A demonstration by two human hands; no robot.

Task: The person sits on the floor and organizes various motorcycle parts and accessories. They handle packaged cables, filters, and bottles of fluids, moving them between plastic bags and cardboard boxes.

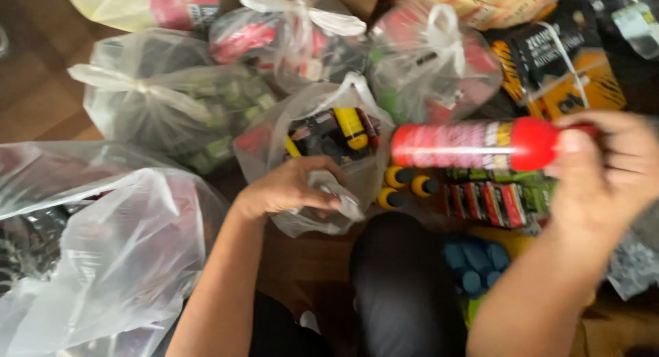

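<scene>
My right hand [607, 175] grips the cap end of a red spray can [473, 145] and holds it level above the goods. My left hand [292, 185] clutches the rim of an open clear plastic bag [274, 134] that holds yellow and black items. The can's far end points at this bag's mouth. Below the can lie yellow-and-black bottles [405, 182] and a row of red and green packets [491, 199].
Several knotted clear plastic bags [165, 89] of goods crowd the wooden floor at the back. A big crumpled clear bag [103, 254] fills the left. An orange-and-black pack [570, 68] sits at the back right. My dark-clothed knee [401, 281] and blue caps [477, 261] are below.
</scene>
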